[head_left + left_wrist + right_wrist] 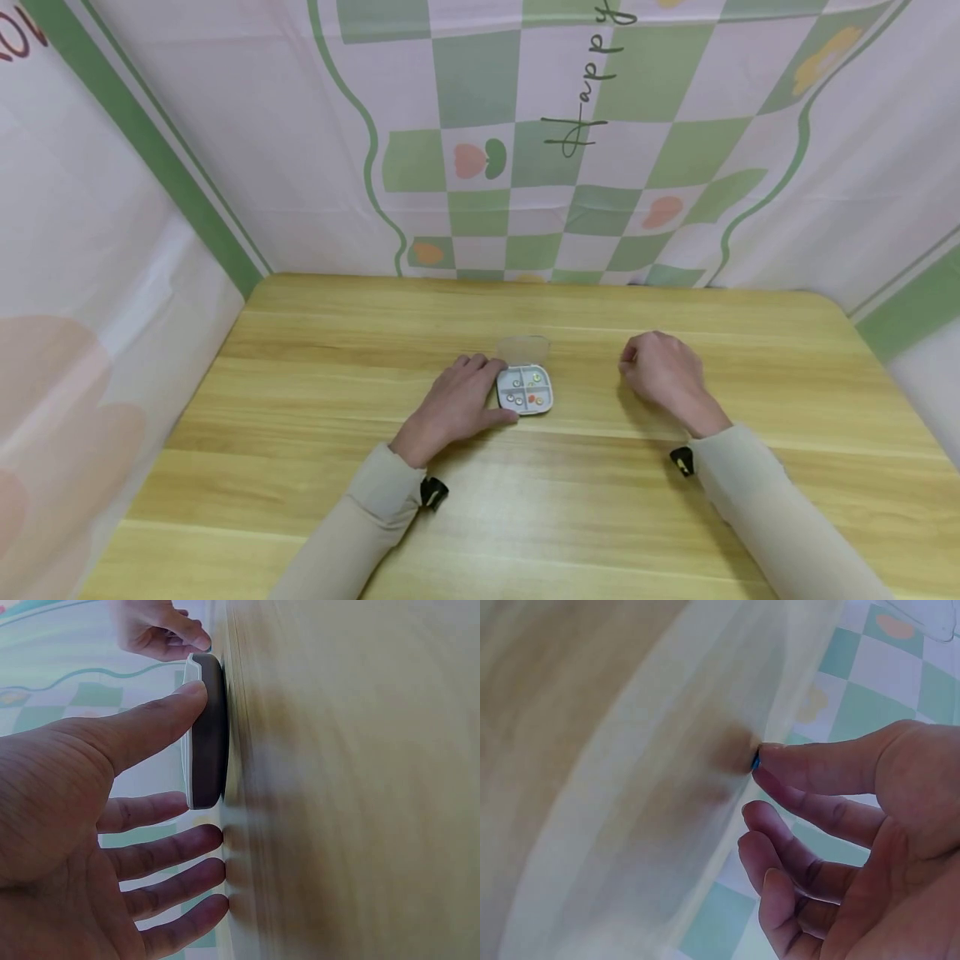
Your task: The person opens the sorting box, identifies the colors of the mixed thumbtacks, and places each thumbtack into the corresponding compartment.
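A small white case (pixel 525 390) with a dark base lies on the table, its clear lid (pixel 523 350) raised at the far side. Crossed dividers split it into compartments holding several small round pieces and an orange one (pixel 532 399). My left hand (pixel 460 400) steadies it from the left, thumb on the near side and index finger at the far corner; the other fingertips touch the table. To the right of the case, my right hand (pixel 663 367) pinches a tiny blue piece (pixel 756 760) between thumb and index finger, close to the tabletop. Most of that piece is hidden by the fingertips.
The wooden table (pixel 300 500) reaches back to a hanging cloth (pixel 480 92) with green checks. Another cloth wall (pixel 112 250) stands along the left side. Dark wrist mounts (pixel 433 493) sit under both sleeves.
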`<state>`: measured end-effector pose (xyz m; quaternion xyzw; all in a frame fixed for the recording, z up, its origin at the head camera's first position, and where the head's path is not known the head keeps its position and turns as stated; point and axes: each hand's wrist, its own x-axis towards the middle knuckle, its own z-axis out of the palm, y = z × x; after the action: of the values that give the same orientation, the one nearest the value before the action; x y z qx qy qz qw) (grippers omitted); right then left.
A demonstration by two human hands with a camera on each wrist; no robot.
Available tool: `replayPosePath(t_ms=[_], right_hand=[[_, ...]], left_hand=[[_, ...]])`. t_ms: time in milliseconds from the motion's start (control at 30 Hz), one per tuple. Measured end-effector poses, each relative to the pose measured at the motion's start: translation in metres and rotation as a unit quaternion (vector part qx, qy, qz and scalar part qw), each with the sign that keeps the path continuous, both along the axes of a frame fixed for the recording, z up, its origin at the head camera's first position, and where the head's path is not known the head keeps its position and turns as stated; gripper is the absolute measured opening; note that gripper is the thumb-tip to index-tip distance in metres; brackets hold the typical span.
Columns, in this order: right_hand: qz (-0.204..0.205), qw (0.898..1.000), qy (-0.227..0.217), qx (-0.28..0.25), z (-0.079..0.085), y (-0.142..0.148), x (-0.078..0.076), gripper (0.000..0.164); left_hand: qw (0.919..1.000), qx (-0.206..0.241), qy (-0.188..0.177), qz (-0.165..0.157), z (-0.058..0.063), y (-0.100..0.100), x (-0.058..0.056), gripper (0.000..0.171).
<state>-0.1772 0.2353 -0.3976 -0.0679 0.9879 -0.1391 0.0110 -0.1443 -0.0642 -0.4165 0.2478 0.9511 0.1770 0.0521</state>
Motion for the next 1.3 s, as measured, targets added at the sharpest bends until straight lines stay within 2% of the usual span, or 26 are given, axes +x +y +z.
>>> replayPosePath(t_ms=[333,567,900,1300], right_hand=[[0.005,1.0,0.001,-0.003,0.001,0.0,-0.001,0.009],[0.015,1.0,0.006,-0.006,0.008,-0.005,0.002,0.007],[0.04,0.999,0.02,-0.012,0.021,-0.021,0.009,0.01],[0.078,0.996,0.03,-0.017,0.025,-0.044,0.017,0.005]], left_hand=[[1.0,-0.001,-0.003,0.001,0.001,0.001,0.001,0.075],[1.0,-0.001,-0.004,0.001,0.002,0.0,0.001,0.075],[1.0,-0.002,0.0,-0.002,0.001,-0.001,0.0,0.074],[1.0,-0.001,0.001,-0.002,0.002,0.0,0.0,0.074]])
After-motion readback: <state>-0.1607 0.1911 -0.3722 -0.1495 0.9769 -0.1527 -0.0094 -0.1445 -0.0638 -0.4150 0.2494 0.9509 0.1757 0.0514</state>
